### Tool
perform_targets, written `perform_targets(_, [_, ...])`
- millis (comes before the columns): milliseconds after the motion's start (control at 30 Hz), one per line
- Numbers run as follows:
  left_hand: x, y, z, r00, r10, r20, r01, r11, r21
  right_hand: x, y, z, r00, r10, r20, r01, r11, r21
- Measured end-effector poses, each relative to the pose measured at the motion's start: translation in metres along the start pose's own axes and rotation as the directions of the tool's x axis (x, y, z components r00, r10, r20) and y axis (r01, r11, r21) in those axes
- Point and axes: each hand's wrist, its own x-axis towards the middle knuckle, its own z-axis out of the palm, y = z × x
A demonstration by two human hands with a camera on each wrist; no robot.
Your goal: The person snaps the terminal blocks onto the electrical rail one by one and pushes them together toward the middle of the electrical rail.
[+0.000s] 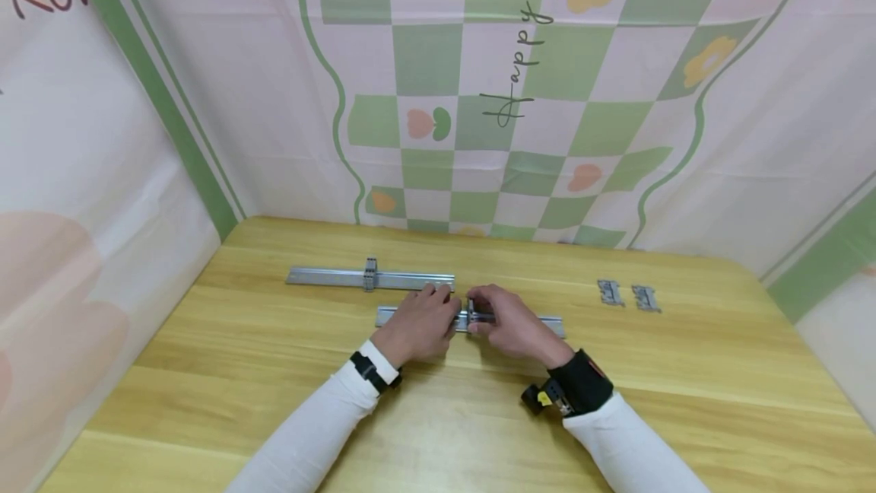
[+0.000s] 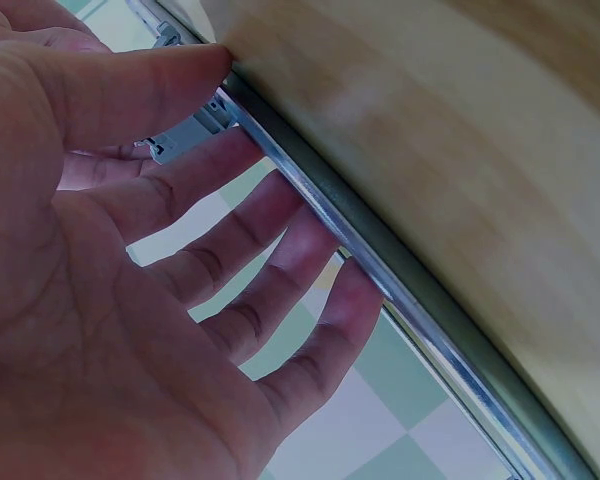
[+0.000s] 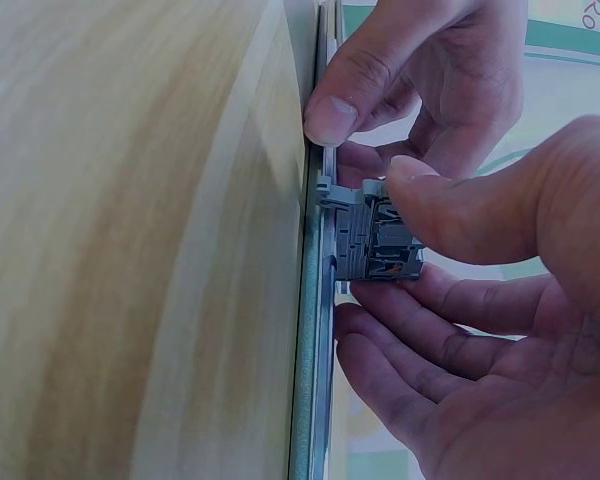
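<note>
Metal rail [image 1: 553, 323], head view: laid near 6 o'clock on the bench [image 1: 452, 432], gripped by the left hand [image 1: 419, 322]; a grey block [image 1: 471, 306] is pinched against it in the right hand [image 1: 509, 319]. Left wrist view: the rail, running from 11 to 4 o'clock, is clasped between thumb and curved fingers; by a slack hold, twisting could be permitted. Right wrist view: should pressure be applied askew, only one rail edge might be caught.
</note>
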Motion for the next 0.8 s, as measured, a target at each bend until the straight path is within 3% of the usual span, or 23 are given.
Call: perform_targets(800, [0.0007,-0.001,0.0018,1.0,0.004,-0.004,-0.004,1.0,0.0,-0.0011,0.0014,0.0,1.0,-0.004,0.001,0.004,1.0,0.004])
